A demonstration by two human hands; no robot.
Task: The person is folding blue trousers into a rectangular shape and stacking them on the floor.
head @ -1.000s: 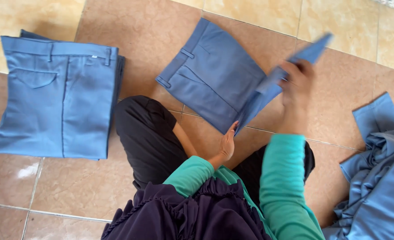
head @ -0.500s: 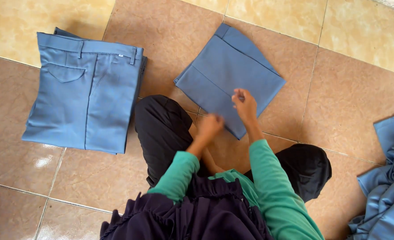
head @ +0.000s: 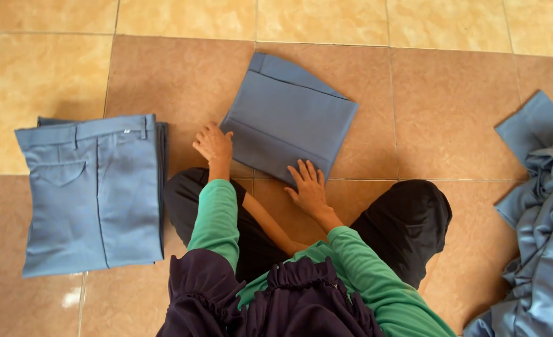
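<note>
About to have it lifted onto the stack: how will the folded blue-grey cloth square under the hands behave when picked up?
The folded blue-grey cloth square will probably sag and unfold if lifted by one edge, since its layers lie loose. Supporting it from both sides, where the left hand and right hand rest, seems safer. It would likely slide easily on the glossy floor tiles.

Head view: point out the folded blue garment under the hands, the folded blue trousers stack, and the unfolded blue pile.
folded blue garment [head: 292, 118], head view, middle of its top panel.
folded blue trousers stack [head: 92, 196], head view, centre of the top pair.
unfolded blue pile [head: 541, 243], head view, crumpled middle.
</note>
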